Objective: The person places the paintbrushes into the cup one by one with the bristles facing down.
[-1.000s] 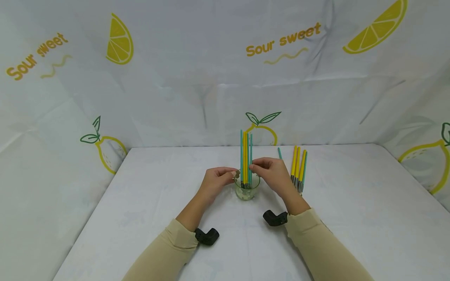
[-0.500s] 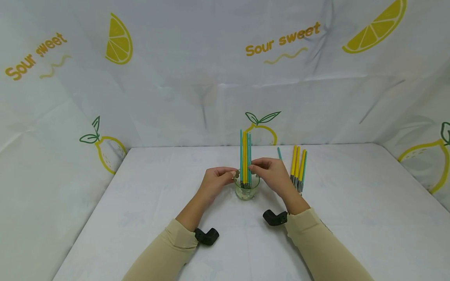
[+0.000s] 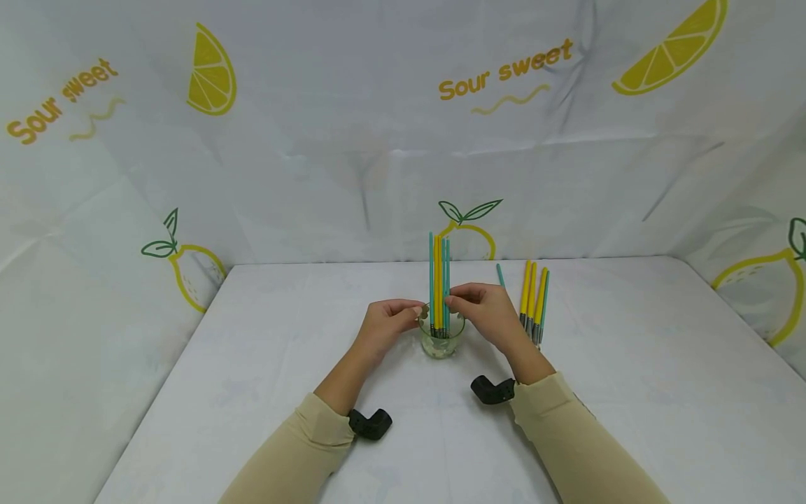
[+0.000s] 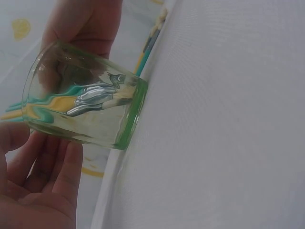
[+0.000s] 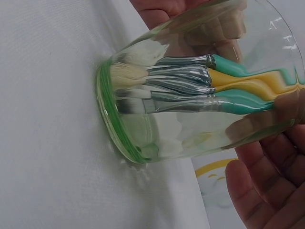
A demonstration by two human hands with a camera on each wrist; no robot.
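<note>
Clear green-tinted glass cup (image 3: 441, 339) w/ teal & yellow paintbrushes (image 3: 439, 280) is pinched at rim by left hand (image 3: 385, 326) & right hand (image 3: 488, 313); white table (image 3: 630, 392) open all round; fingertips partly hidden.

A white-covered table (image 3: 252, 364) stands enclosed by a pale backdrop (image 3: 352, 161) printed with lemons and "Sour sweet".

Glass (image 3: 441, 341) mid-table (image 3: 630, 392), brushes (image 3: 439, 280) upright in it; left hand (image 3: 385, 326) left, right hand (image 3: 485, 312) right; loose brushes (image 3: 534, 301) farther right.
</note>
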